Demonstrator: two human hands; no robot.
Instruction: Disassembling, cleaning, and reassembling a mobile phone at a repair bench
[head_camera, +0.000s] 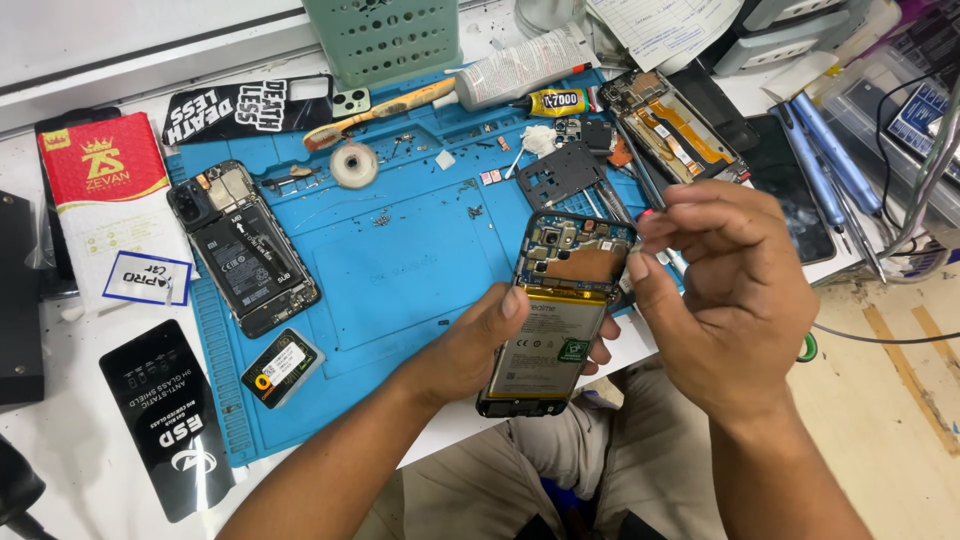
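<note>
Blue work mat (400, 270) covers the bench; a second opened phone (245, 250) lies flat on its left part, well apart from both hands. A glue tube (555, 102) and a roll of tape (354, 165) sit along the far edge.

Opened phone (555, 320), back cover off, battery exposed, is held off the mat's near edge, above the lap. Long axis runs near-to-far, camera end away from the person, tilted slightly right.

Left hand (470, 350) closed around the phone's lower half from the left, thumb on the battery edge.

Right hand (725, 300) just right of the phone's top end, fingers pinched on a thin tool (652, 232); tip hidden. Right hand is nearer the exposed board.
</note>
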